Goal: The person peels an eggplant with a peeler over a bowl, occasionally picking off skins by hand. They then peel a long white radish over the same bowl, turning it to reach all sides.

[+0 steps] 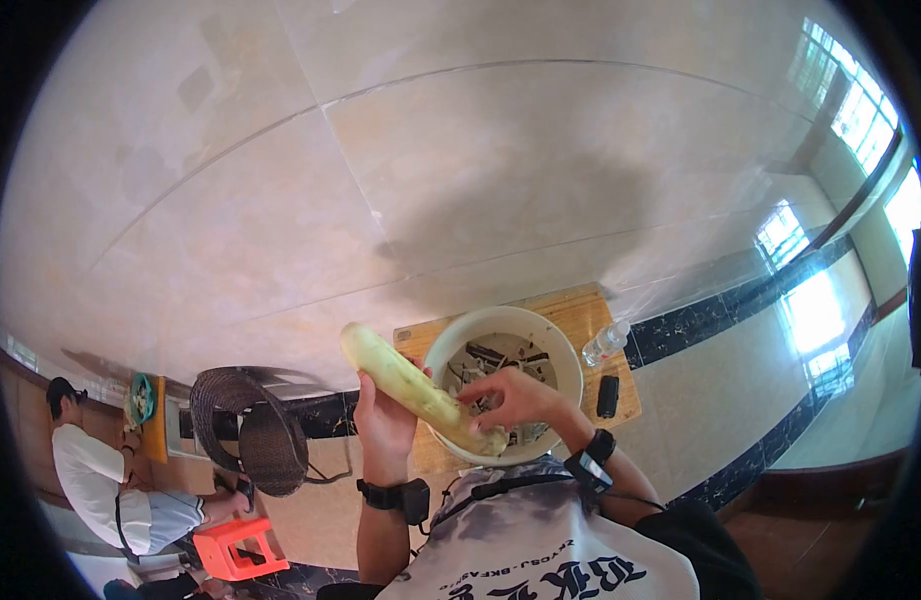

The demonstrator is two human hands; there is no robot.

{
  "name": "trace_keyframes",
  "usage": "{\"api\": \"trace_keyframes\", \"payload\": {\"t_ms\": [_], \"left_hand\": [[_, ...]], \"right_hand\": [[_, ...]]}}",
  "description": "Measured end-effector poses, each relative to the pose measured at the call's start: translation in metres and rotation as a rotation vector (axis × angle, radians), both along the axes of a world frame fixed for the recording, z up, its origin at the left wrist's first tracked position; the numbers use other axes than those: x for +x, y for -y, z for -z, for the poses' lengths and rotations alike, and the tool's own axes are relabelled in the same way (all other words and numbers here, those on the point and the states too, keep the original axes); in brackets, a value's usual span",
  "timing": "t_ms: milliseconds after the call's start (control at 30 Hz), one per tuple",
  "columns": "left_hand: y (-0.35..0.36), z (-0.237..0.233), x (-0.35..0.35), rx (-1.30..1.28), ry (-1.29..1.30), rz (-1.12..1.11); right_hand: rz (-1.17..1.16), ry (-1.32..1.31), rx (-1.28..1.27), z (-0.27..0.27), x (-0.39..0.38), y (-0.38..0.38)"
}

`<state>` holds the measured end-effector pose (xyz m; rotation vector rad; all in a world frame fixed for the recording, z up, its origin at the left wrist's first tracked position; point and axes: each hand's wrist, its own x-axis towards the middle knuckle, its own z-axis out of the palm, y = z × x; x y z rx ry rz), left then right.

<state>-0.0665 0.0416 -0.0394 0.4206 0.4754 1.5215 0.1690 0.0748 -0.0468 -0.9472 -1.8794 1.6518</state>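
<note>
A long, pale yellow-green gourd-like vegetable (400, 376) slants over the left side of a round white basin (574, 395). My left hand (385, 415) is closed round its middle from below, the thumb along its side. Near the lower end, my right hand (520, 402) reaches in from the right with bent fingers, fingertips right at the vegetable's surface. What those fingers pinch, I cannot tell. Inside the basin lie dark and pale peel strips (490, 357). A wooden board-like tabletop (570, 305) carries the basin.
Right of the basin stand a clear plastic bottle (606, 343) and a black object (607, 396). A wicker chair (270, 440) and an orange stool (242, 550) are to the left, beside a seated person (95, 480) with a green bowl (141, 398). A tiled wall (380, 180) rises ahead.
</note>
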Motion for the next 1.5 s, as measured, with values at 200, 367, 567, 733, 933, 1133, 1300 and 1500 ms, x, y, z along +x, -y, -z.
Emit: {"api": "trace_keyframes", "payload": {"t_ms": [200, 367, 567, 733, 933, 1133, 1300, 1500], "left_hand": [[-0.007, 0.000, 0.010, 0.010, 0.030, -0.021], [-0.007, 0.007, 0.011, -0.052, -0.124, 0.043], [0.010, 0.042, 0.039, -0.146, -0.738, 0.228], [0.007, 0.042, 0.033, -0.190, -0.518, 0.164], [0.009, 0.032, 0.019, -0.170, -0.360, 0.236], [0.008, 0.029, 0.018, -0.159, -0.213, 0.309], [0.010, 0.022, 0.027, -0.127, -0.134, 0.405], [0.010, 0.032, 0.029, -0.121, -0.185, 0.422]], "right_hand": [[-0.040, 0.211, 0.237, -0.012, -0.015, -0.001], [0.237, 0.206, 0.337, -0.001, -0.012, 0.005], [0.408, 0.275, 0.432, 0.006, -0.023, 0.016], [0.364, 0.093, 0.229, -0.014, -0.005, 0.015], [0.458, -0.029, 0.262, -0.020, 0.004, 0.009], [0.488, -0.019, 0.353, -0.003, -0.003, -0.004], [0.454, -0.009, 0.075, -0.022, 0.005, 0.000], [0.476, -0.071, 0.146, -0.023, -0.004, 0.006]]}}
